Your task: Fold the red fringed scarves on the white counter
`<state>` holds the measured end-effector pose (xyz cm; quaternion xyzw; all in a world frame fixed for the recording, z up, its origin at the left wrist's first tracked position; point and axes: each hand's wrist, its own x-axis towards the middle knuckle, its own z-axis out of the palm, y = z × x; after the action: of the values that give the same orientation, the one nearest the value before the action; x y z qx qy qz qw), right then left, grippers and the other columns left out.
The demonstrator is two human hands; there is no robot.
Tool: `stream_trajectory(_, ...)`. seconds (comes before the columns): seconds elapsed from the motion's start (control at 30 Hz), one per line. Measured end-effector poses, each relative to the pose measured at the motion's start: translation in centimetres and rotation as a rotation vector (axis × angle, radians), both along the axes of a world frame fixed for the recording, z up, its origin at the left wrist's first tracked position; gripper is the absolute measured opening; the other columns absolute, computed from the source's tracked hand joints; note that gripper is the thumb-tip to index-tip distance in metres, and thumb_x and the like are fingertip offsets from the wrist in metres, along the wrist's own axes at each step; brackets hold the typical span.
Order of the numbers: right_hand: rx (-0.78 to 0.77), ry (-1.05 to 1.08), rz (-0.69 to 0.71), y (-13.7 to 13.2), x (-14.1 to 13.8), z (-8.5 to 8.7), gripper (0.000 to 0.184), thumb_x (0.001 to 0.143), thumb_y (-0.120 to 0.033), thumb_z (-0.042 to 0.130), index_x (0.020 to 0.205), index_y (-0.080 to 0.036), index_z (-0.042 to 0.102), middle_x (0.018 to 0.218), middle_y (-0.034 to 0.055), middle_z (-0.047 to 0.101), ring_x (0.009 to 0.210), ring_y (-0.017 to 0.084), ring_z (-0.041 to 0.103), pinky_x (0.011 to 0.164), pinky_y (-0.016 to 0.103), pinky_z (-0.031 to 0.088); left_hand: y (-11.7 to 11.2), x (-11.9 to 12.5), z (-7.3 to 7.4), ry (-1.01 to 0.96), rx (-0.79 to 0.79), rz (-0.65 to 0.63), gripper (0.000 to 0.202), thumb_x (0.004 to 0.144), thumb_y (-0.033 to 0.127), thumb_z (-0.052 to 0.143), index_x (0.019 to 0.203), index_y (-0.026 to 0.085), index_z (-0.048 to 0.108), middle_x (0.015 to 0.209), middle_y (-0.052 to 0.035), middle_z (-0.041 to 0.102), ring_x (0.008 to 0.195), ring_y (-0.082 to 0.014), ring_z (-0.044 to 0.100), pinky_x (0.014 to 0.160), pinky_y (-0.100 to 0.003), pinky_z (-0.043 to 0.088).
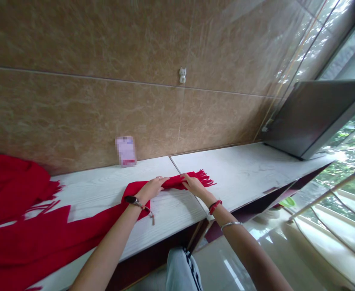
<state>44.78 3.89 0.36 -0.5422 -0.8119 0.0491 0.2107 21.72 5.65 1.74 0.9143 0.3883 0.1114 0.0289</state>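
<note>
A long red scarf (101, 223) runs along the white tabletop, narrowed and folded at its right end, where a fringe (206, 178) spreads out. My left hand (153, 189), with a dark watch band and a bracelet at the wrist, has its fingers closed over the narrowed part. To its right, my right hand (194, 186) grips the same strip close to the fringe, thumb and fingers around its edge. The undersides of the fingers are partly hidden by the cloth. Leftward, the scarf reaches a larger heap of red fabric (12, 186) with its own fringe.
A blurred-out pinkish packet or card (126, 151) leans against the brown tiled wall (104, 109). A large grey panel-like box (313, 117) stands at the table's right end. Below right are a metal rack (328, 194) and a green item (288, 201). A small white cat figure (182, 75) is on the wall.
</note>
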Motion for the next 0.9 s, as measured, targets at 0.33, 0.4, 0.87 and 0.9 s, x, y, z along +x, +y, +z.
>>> stream_trajectory(0.33, 0.151, 0.074, 0.208, -1.2, 1.0, -1.0, 0.040, 0.076, -0.015, 0.055, 0.115, -0.017, 0.048, 0.110, 0.0116, 0.057, 0.098, 0.023, 0.056, 0.082, 0.032, 0.046, 0.1, -0.9, -0.6, -0.062, 0.031, 0.018, 0.036, 0.087, 0.008, 0.042, 0.121, 0.016, 0.049, 0.109, -0.0080, 0.062, 0.097, -0.0167, 0.060, 0.086, -0.029, 0.046)
stream_trajectory(0.4, 0.188, 0.068, 0.167, -1.1, 0.8, -1.3, 0.038, 0.074, -0.010, 0.052, 0.111, -0.017, 0.050, 0.105, 0.0101, 0.057, 0.094, 0.022, 0.056, 0.079, 0.033, 0.047, -0.1, -0.9, -0.5, -0.031, 0.069, 0.025, 0.037, 0.087, 0.005, 0.038, 0.120, 0.017, 0.050, 0.108, -0.0073, 0.062, 0.094, -0.0156, 0.060, 0.083, -0.027, 0.047)
stream_trajectory(0.87, 0.259, 0.058, -0.010, 0.1, 0.1, -2.4, 0.027, 0.084, -0.013, 0.045, 0.108, -0.015, 0.057, 0.098, 0.0100, 0.066, 0.086, 0.020, 0.062, 0.075, 0.031, 0.049, -1.1, -1.0, 0.1, 0.004, 0.117, 0.096, 0.049, 0.084, 0.000, 0.032, 0.128, 0.021, 0.040, 0.117, -0.0056, 0.054, 0.093, -0.0127, 0.059, 0.080, -0.023, 0.047)
stream_trajectory(0.9, 0.259, 0.066, -0.015, 0.0, 0.2, -2.3, 0.027, 0.085, -0.014, 0.044, 0.109, -0.015, 0.056, 0.099, 0.0099, 0.066, 0.087, 0.021, 0.062, 0.075, 0.031, 0.049, -1.2, -0.9, 0.2, 0.013, 0.124, 0.103, 0.049, 0.084, -0.001, 0.032, 0.127, 0.021, 0.041, 0.117, -0.0055, 0.054, 0.092, -0.0125, 0.059, 0.079, -0.023, 0.048)
